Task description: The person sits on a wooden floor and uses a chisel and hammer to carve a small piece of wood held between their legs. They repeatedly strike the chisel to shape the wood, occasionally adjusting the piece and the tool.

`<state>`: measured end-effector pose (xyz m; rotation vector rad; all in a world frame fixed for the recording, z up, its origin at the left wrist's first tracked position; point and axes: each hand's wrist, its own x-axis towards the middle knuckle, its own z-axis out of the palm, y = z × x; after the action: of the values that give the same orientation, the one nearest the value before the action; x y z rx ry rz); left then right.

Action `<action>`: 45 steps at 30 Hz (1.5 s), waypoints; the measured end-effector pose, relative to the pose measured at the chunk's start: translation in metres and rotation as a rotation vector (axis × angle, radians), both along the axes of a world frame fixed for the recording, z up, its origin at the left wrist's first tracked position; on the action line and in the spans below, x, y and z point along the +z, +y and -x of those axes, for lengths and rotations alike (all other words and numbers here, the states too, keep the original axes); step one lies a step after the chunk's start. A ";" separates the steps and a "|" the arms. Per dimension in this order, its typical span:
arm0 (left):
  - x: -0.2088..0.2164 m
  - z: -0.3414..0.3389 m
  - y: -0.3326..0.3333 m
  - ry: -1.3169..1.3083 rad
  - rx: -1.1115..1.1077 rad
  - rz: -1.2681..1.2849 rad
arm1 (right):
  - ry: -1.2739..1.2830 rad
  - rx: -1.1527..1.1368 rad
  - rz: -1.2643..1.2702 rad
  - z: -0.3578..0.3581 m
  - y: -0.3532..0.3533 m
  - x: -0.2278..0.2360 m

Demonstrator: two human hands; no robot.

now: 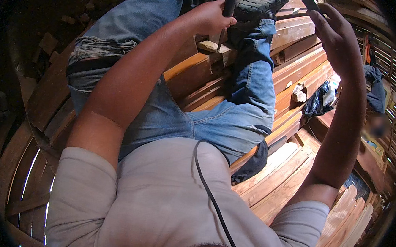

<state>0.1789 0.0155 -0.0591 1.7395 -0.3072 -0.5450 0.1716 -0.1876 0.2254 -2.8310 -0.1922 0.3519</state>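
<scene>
My left hand (211, 18) is closed round the black handle of a chisel (231, 2), which I hold nearly upright. Its thin blade points down at a small pale-topped wooden piece (208, 46) between my legs; the tip appears to meet the wood's edge. Raised at the upper right, my right hand (333, 39) grips a dark greenish bar-like handle (309, 2). The far end of that tool is cut off by the picture's top edge, so its kind is hidden.
I sit astride stacked reddish-brown boards (292, 82), one dark shoe (261, 4) beyond the chisel. A black plastic bag (320, 99) and a pale chunk (299, 92) lie on the boards. Another person's jeans-clad leg (375, 92) shows at right. A black cable (209, 193) crosses my shirt.
</scene>
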 end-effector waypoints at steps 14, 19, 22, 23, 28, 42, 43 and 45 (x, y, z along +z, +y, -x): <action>-0.037 -0.007 -0.002 -0.100 0.008 0.120 | -0.020 0.218 0.426 -0.017 0.023 -0.014; -0.022 0.003 0.003 0.022 0.043 0.280 | -0.065 0.282 0.437 -0.017 0.029 -0.018; -0.026 -0.003 0.005 -0.122 0.059 0.181 | 0.054 0.213 0.519 -0.019 0.045 -0.009; -0.022 -0.002 0.005 -0.120 0.049 0.216 | -0.011 0.215 0.481 -0.022 0.037 -0.010; -0.035 -0.001 -0.004 -0.145 0.050 0.226 | 0.058 0.189 0.429 -0.011 0.029 -0.016; -0.021 0.002 0.004 -0.006 0.020 0.248 | -0.008 0.179 0.467 0.002 0.053 -0.018; -0.029 0.003 0.003 -0.068 0.039 0.237 | 0.133 0.155 0.583 0.002 0.058 -0.015; -0.028 0.008 0.003 -0.158 0.062 0.265 | -0.046 0.164 0.403 -0.005 0.043 -0.018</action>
<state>0.1711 0.0189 -0.0871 1.5309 -0.4165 -0.3059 0.1765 -0.1450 0.2075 -3.2319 -0.4062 0.3988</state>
